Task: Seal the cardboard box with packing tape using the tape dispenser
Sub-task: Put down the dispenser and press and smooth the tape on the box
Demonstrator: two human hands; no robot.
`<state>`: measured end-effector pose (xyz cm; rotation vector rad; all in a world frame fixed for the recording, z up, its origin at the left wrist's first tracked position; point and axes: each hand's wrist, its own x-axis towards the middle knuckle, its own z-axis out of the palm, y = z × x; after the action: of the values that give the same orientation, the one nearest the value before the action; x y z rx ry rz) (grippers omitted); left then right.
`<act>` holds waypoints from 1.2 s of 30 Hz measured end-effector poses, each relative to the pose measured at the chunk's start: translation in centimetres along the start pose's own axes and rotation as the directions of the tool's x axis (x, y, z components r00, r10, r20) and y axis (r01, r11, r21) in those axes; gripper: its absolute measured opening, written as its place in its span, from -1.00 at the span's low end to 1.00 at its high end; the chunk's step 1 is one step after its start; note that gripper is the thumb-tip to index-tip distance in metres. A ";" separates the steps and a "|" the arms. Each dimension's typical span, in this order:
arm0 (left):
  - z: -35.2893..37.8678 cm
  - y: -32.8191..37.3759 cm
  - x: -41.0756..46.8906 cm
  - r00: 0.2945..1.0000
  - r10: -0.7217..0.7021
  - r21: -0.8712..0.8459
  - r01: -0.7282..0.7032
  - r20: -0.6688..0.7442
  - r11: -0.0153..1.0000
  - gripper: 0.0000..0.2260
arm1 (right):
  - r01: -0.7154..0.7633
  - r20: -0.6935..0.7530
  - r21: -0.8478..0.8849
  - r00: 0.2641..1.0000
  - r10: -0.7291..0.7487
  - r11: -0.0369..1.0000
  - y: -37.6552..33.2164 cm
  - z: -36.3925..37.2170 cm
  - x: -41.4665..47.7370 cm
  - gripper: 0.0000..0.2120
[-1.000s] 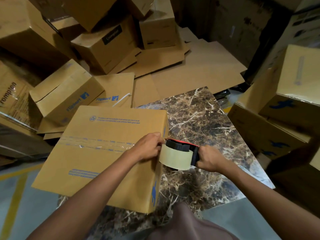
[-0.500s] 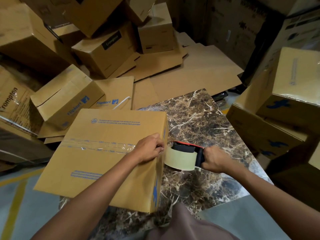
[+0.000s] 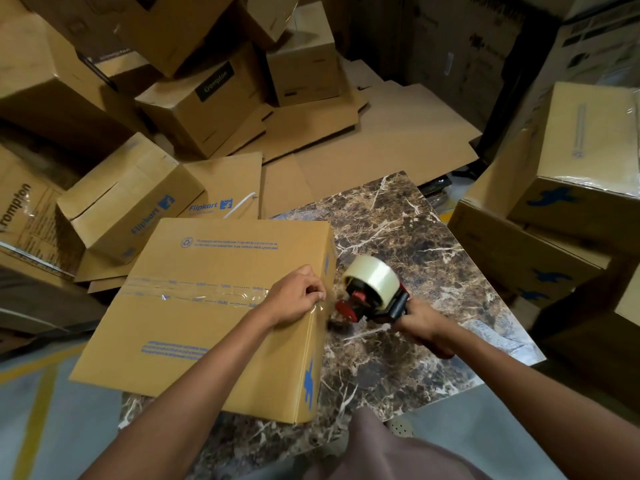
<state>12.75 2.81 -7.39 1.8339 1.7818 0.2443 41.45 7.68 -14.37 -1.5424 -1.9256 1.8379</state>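
- Now your tape dispenser (image 3: 372,294) has tilted away from the cardboard box (image 3: 221,306) on the marble table (image 3: 433,244) (tape likely cut).
- Right hand (image 3: 424,329) fingers wrap its handle; left hand (image 3: 298,296) fingers pinch the tape end at the box edge.

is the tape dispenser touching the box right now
Apart. The head view shows marble tabletop between the tape dispenser and the box edge.

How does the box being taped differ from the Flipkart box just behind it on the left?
The box being taped lies flat on the marble table; the Flipkart box behind it sits tilted in the pile. The first has clear tape across its top seam, held down by the left hand; the second's flaps gape untaped. Both are brown with blue print.
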 end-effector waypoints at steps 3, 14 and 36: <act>0.0 0.4 0.2 0.999 -0.047 -0.020 0.047 0.021 0.999 -0.92 | -0.135 0.044 0.198 0.991 0.129 0.971 1.5 0.3 0.6 -0.94; 0.6 0.4 0.8 0.997 -0.082 -0.006 0.082 0.015 0.997 -0.92 | -0.314 0.121 0.621 0.944 0.308 0.718 5.3 1.3 1.4 -0.80; 1.2 -0.4 0.7 0.998 0.020 0.169 -0.009 -0.066 0.986 -0.82 | 0.320 -0.689 -0.028 0.680 -0.250 0.947 -7.7 13.6 2.0 -0.76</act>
<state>13.06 3.15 -8.76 1.9783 1.8863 0.1668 27.22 0.93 -13.39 -1.4829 -1.5608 0.9887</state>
